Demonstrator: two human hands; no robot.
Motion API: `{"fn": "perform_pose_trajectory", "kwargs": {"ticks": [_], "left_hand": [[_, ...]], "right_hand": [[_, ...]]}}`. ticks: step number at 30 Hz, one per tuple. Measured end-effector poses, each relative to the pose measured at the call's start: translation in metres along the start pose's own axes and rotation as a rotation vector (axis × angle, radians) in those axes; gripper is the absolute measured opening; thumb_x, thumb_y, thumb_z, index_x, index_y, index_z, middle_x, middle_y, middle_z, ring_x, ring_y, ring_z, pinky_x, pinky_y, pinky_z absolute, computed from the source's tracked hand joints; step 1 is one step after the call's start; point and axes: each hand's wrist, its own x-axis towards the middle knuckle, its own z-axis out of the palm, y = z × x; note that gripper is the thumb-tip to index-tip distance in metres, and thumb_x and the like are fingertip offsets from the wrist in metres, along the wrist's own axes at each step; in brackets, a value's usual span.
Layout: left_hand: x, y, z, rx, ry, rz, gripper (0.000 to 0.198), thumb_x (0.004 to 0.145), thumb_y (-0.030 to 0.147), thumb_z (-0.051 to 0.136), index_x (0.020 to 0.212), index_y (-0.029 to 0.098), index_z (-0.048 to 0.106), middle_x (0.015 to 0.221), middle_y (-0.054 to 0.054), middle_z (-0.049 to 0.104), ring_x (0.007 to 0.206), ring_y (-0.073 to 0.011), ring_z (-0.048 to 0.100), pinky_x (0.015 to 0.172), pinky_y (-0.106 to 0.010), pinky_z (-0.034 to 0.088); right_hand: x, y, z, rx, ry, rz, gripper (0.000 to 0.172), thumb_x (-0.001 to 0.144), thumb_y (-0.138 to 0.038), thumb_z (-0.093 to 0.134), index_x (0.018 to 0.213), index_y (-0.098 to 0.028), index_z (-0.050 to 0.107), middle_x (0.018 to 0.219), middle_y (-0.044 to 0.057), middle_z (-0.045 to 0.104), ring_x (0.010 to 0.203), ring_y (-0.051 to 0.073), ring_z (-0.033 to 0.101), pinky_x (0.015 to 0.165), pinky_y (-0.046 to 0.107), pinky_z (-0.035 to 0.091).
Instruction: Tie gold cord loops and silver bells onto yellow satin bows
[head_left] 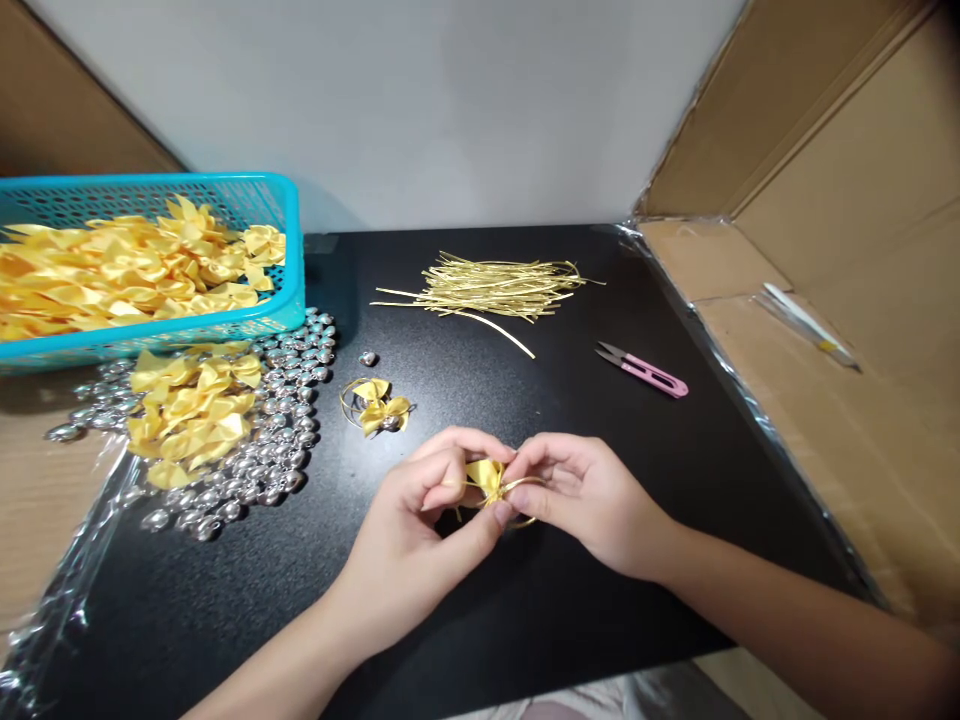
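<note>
Near the front of the black table my left hand (pixel 431 505) pinches a yellow ribbon bow (pixel 486 476) between thumb and fingers. My right hand (pixel 574 490) is closed on a thin gold cord (pixel 531 482) that loops around the bow's middle. The fingertips of both hands almost meet there and cover part of the bow and cord. Beyond my left hand lie yellow bows with a silver bell and looped gold cord (pixel 382 408). A single silver bell (pixel 367 358) sits just behind them.
A blue plastic basket (pixel 296 250) of yellow bows stands at left. Before it are loose yellow bows (pixel 191 410) among many silver bells (pixel 281 440). Gold cords (pixel 502 285) lie at the back, pink thread snips (pixel 643 370) at right, tweezers (pixel 810 325) on the cardboard.
</note>
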Motion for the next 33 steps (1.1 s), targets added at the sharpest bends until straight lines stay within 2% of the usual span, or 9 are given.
{"fn": "perform_pose_trajectory", "kwargs": {"ticks": [5, 12, 15, 19, 23, 33], "left_hand": [[-0.0014, -0.003, -0.0005, -0.097, -0.017, -0.027, 0.046, 0.083, 0.013, 0.064, 0.062, 0.019, 0.024, 0.097, -0.003, 0.06, 0.065, -0.0093, 0.058, 0.06, -0.023, 0.05], [-0.002, -0.0034, -0.0035, 0.086, 0.008, 0.062, 0.039, 0.085, 0.011, 0.061, 0.065, 0.02, 0.028, 0.099, -0.003, 0.057, 0.084, -0.0141, 0.055, 0.071, -0.025, 0.047], [-0.0015, -0.0026, -0.0049, 0.156, 0.033, 0.124, 0.037, 0.086, 0.012, 0.059, 0.065, 0.02, 0.029, 0.09, 0.0, 0.052, 0.082, -0.0132, 0.051, 0.072, -0.024, 0.044], [-0.0016, -0.003, -0.0053, 0.09, 0.008, 0.095, 0.038, 0.089, 0.013, 0.054, 0.063, 0.02, 0.027, 0.074, 0.003, 0.045, 0.069, -0.0108, 0.045, 0.063, -0.022, 0.04], [-0.0024, -0.0027, -0.0029, 0.02, 0.026, 0.03, 0.04, 0.09, 0.013, 0.054, 0.062, 0.019, 0.025, 0.078, 0.003, 0.053, 0.065, -0.009, 0.047, 0.059, -0.021, 0.04], [-0.0017, -0.0007, 0.0025, -0.029, 0.091, -0.003, 0.045, 0.082, 0.007, 0.063, 0.061, 0.02, 0.025, 0.076, 0.002, 0.064, 0.065, -0.0093, 0.057, 0.059, -0.021, 0.047]], "right_hand": [[0.0006, -0.002, -0.0019, 0.065, -0.014, 0.038, 0.029, 0.062, -0.025, 0.088, 0.076, -0.016, 0.064, 0.072, -0.002, 0.068, 0.065, 0.009, 0.063, 0.063, 0.022, 0.052], [0.0017, -0.0001, -0.0051, 0.024, 0.017, -0.029, 0.031, 0.062, -0.027, 0.089, 0.072, -0.015, 0.061, 0.073, -0.002, 0.064, 0.064, 0.007, 0.057, 0.062, 0.021, 0.046], [0.0016, -0.0005, -0.005, 0.007, 0.021, -0.029, 0.031, 0.062, -0.028, 0.089, 0.071, -0.015, 0.061, 0.072, -0.002, 0.063, 0.063, 0.007, 0.055, 0.061, 0.021, 0.044], [0.0018, -0.0006, -0.0046, -0.01, 0.03, -0.044, 0.032, 0.061, -0.027, 0.089, 0.07, -0.016, 0.061, 0.069, -0.002, 0.062, 0.062, 0.007, 0.054, 0.061, 0.021, 0.044], [0.0024, -0.0001, -0.0045, 0.0, 0.038, -0.078, 0.032, 0.062, -0.024, 0.089, 0.068, -0.016, 0.059, 0.068, -0.003, 0.063, 0.06, 0.006, 0.054, 0.059, 0.02, 0.044], [0.002, -0.0024, -0.0028, 0.039, 0.102, -0.1, 0.041, 0.057, -0.024, 0.09, 0.059, -0.018, 0.051, 0.065, -0.002, 0.067, 0.059, 0.008, 0.061, 0.06, 0.021, 0.05]]}}
